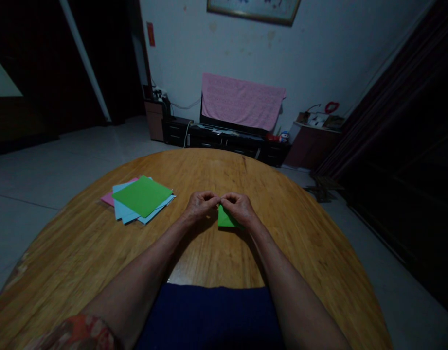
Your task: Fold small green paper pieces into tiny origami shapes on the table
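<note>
Green paper square [226, 218] lies on the wooden surface [81, 253] beneath the right hand [239, 209], its curled fingers closed on the upper edge. The left hand [201, 206] is also closed, fingertips meeting the right's; its hold on the paper cannot be determined. Risk: uneven pressure could crease or slip the light sheet. Stacked sheets [136, 199] — green, blue, pink — lie loose to the left, liable to shift if brushed.
</note>
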### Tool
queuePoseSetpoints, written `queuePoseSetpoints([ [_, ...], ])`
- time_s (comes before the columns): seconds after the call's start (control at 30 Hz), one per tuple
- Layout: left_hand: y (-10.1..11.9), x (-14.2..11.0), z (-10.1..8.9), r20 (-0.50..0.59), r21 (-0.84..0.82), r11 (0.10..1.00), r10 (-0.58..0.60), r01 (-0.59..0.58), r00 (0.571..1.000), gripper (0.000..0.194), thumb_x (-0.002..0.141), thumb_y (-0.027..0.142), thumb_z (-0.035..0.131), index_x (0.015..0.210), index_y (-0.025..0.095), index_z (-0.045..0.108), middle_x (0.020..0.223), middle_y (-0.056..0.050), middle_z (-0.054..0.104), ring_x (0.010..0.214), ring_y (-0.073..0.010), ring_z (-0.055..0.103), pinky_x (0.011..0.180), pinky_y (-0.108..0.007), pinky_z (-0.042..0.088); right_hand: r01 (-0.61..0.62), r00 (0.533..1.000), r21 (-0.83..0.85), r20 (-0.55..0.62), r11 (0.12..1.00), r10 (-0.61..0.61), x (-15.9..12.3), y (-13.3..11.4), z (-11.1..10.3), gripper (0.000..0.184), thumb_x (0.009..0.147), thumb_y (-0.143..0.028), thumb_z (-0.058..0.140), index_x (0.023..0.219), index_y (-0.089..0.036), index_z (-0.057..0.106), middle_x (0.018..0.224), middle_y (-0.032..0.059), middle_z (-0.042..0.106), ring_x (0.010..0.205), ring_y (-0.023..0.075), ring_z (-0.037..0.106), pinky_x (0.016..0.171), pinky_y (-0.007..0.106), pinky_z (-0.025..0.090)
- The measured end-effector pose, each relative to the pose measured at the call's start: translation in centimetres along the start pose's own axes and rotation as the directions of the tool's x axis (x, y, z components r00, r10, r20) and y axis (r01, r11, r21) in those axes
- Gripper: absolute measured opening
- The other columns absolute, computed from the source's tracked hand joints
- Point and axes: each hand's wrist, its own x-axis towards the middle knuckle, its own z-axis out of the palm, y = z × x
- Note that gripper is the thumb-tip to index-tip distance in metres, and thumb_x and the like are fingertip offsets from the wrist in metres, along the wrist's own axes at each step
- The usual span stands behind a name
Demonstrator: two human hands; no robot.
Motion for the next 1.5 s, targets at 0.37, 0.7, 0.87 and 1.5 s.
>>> queuePoseSetpoints([
  [0.37,0.7,-0.8,0.0,0.025,-0.038,0.999,-0.002,0.003,1.0,0.016,0.068,0.027,0.065,0.06,0.019,0.054,0.049,0.004,0.046,0.04,-0.008,0.041,0.04,-0.022,0.026,-0.029,0.997,0.022,0.067,0.999,0.028,-0.4,-0.6,-0.1,0.02,0.068,-0.037,0.065,0.068,-0.017,0.067,0.063,0.0002,0.06,0.058,0.0121,0.05,0.054,0.025,0.038],
  [0.7,0.5,-0.5,0.2,0.136,-0.225,0.973,-0.023,0.054,0.99,0.02,0.067,0.025,0.07,0.06,0.016,0.054,0.052,0.003,0.048,0.043,-0.0072,0.044,0.044,-0.022,0.033,-0.089,0.99,0.047,0.116,0.995,0.083,-0.4,-0.9,-0.8,0.02,0.07,-0.038,0.063,0.063,-0.019,0.059,0.057,-0.0032,0.051,0.052,0.0098,0.042,0.051,0.024,0.034],
  [0.87,0.8,-0.6,0.1,0.11,-0.211,0.974,-0.066,0.088,0.992,0.019,0.065,0.026,0.073,0.062,0.017,0.057,0.053,0.002,0.05,0.045,-0.008,0.046,0.046,-0.023,0.034,-0.091,0.99,0.073,0.118,0.993,0.082,-0.6,-1.3,-0.7,0.024,0.069,-0.041,0.064,0.063,-0.018,0.059,0.058,-0.0027,0.051,0.052,0.0099,0.041,0.05,0.024,0.033],
  [1.5,1.1,-0.5,0.1,0.078,-0.223,0.973,-0.051,0.067,0.996,0.019,0.063,0.025,0.076,0.062,0.017,0.059,0.053,0.002,0.053,0.044,-0.0091,0.048,0.045,-0.024,0.035,-0.061,0.998,0.096,0.022,0.993,0.059,-0.4,-0.9,-0.1,0.026,0.067,-0.043,0.067,0.067,-0.017,0.065,0.064,0.0004,0.059,0.058,0.0121,0.05,0.055,0.024,0.038],
])
